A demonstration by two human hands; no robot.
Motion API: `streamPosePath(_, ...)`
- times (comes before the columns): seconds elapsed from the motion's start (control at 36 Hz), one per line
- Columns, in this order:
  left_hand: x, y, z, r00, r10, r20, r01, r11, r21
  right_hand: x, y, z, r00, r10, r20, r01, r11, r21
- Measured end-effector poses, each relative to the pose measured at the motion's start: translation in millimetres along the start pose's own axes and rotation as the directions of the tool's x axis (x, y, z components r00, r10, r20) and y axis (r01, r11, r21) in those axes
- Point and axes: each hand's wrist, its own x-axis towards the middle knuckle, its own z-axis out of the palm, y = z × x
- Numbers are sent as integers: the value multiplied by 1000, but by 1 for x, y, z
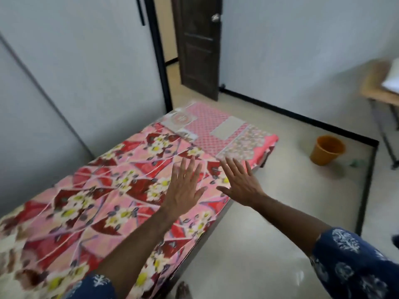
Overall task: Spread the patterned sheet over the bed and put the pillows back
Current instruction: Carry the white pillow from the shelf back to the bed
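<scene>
Pink and red flowered cotton sheet (112, 190) is lying spread over most of the low bed (213, 214), leaving the checked pink mattress end (218, 130) bare toward the dark wooden door (199, 46). We are holding our left hand (183, 190) and right hand (241, 184) flat above the sheet's near edge, fingers (190, 167) spread apart, gripping nothing. An orange plastic bucket (326, 149) is standing on the floor.
</scene>
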Motion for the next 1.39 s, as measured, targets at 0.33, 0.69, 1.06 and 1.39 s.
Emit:
streamPosePath(0.33, 249, 135, -16, 943, 318, -98, -321, 947, -17, -13, 241, -50, 916, 376, -143, -377, 926, 20)
streamPosePath(0.69, 517, 303, -53, 796, 589, -143, -599, 800, -42, -10, 476, -109, 676, 698, -237, -707, 705, 60)
streamPosePath(1.06, 713, 476, -54, 724, 675, -146, -687, 724, -59, -6, 718, -115, 581, 785, -216, -798, 601, 38)
streamPosePath(1.39, 885, 628, -77, 758, 633, -158, -651, 750, -118, 5, 954, -161, 586, 786, -197, -799, 601, 16)
